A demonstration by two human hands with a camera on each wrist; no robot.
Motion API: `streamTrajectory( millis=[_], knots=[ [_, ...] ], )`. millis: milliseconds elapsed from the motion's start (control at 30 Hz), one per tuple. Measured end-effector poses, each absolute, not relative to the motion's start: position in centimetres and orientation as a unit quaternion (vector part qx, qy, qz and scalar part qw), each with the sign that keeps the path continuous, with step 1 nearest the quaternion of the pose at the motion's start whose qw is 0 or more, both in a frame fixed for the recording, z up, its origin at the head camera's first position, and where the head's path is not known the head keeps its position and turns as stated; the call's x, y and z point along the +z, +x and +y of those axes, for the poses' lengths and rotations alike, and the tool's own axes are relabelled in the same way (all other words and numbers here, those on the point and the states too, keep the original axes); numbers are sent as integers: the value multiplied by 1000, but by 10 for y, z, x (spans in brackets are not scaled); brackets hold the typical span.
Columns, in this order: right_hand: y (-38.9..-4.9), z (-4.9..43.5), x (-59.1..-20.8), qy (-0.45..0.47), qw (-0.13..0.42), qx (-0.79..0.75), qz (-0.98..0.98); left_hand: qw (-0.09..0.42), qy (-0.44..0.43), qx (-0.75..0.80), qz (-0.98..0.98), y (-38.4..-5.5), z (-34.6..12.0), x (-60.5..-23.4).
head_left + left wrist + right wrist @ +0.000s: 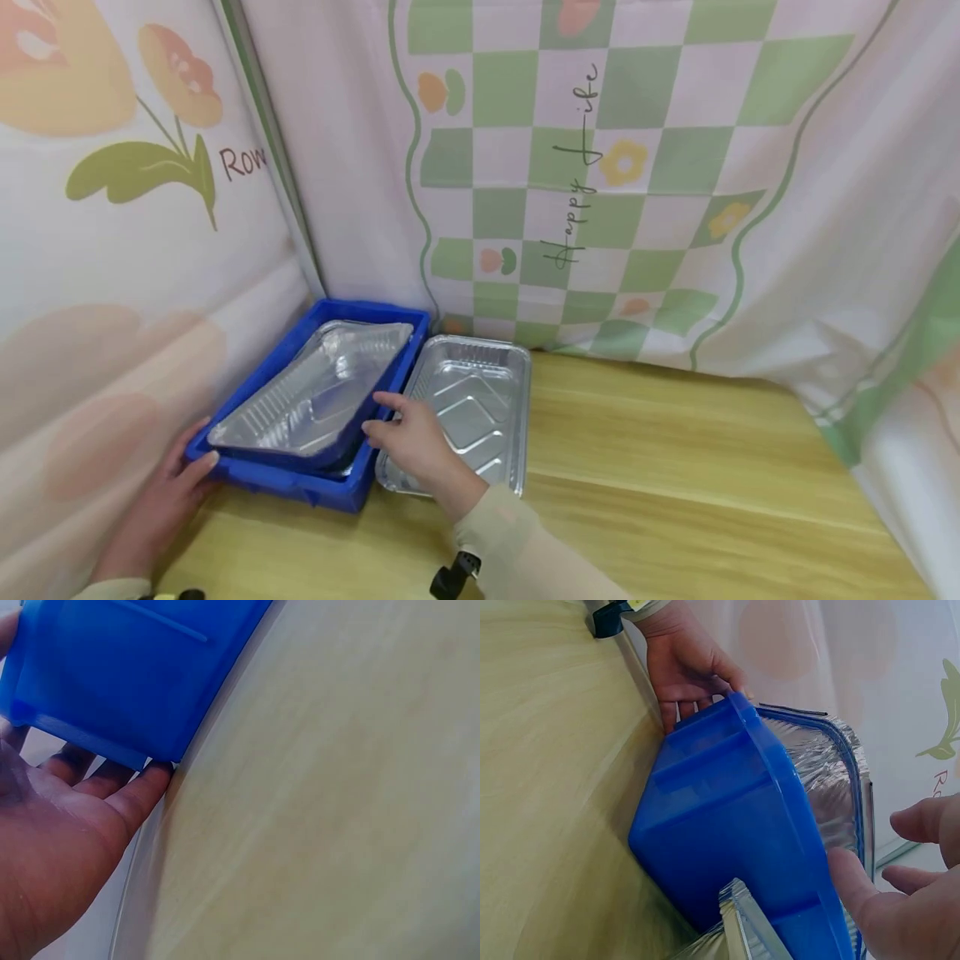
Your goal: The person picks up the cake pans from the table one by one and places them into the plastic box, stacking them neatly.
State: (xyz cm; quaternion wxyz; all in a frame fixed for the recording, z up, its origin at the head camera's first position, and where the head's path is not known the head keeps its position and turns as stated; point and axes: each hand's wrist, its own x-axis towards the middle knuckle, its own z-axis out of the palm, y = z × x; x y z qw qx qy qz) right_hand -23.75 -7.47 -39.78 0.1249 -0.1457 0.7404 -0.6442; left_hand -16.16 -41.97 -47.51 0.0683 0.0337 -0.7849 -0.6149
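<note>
The blue plastic bin (281,481) is gripped at one corner by the left hand (174,492), and the rectangular silver foil tray (330,396), tilted inside it just left of the empty, half-spread right hand (417,442), is best handled gently lest its rim buckle

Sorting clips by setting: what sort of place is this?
Probably a screened-off tabletop workspace indoors; home or studio, I can't tell. Printed fabric hangs behind and beside a wood-grain table, on which a blue bin and a foil tray sit.
</note>
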Motion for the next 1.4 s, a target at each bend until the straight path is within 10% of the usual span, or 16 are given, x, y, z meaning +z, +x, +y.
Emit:
streamTrajectory(
  millis=[1400],
  knots=[
    [-288, 48, -377, -49, 75, -809, 581, 59, 33, -502, -862, -157, -425, -472]
  ],
)
